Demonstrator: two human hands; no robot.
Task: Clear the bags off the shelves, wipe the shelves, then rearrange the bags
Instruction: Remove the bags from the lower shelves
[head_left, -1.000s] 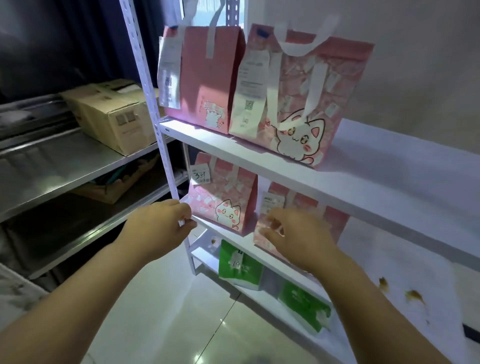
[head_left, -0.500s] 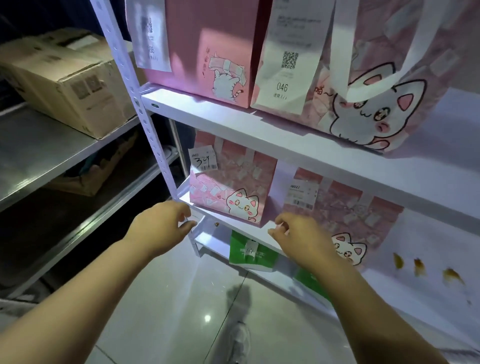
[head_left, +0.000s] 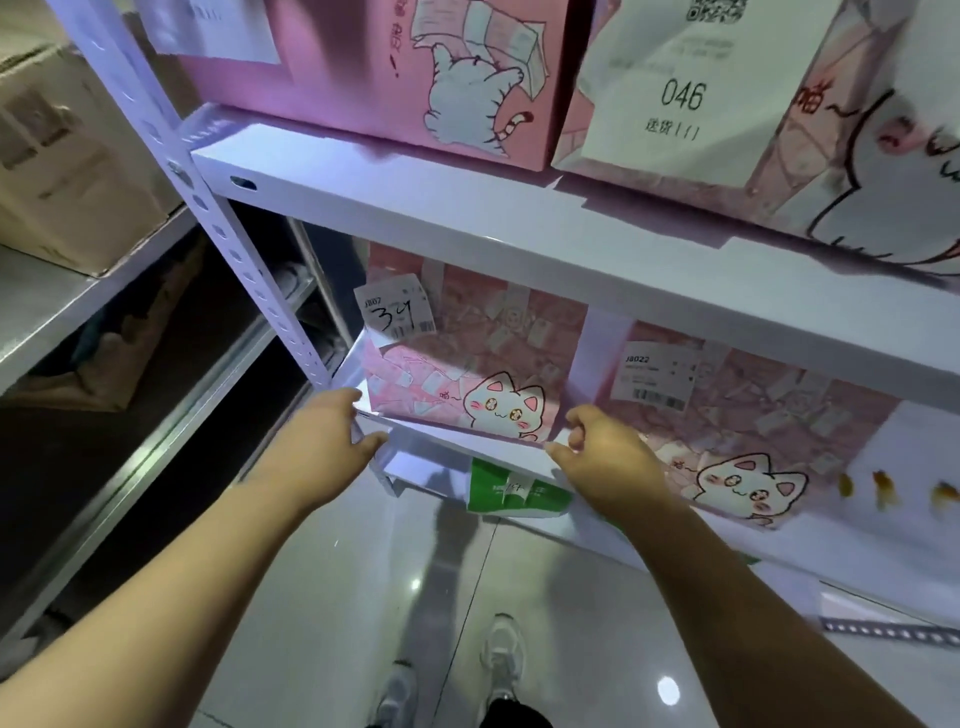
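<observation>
White shelf (head_left: 436, 441), left hand (head_left: 324, 441) and right hand (head_left: 610, 462) pinching lower corners of pink cat bag (head_left: 467, 364)

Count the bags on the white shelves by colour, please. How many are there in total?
Pink: 4 (top left bag, 046 bag, 34 bag, J8022 bag)
Green: 1 in view (green bag)
Total: 5

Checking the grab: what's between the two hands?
Head view: the pink cat-print paper bag tagged 34, on the white metal shelf, between left hand and right hand.
</observation>
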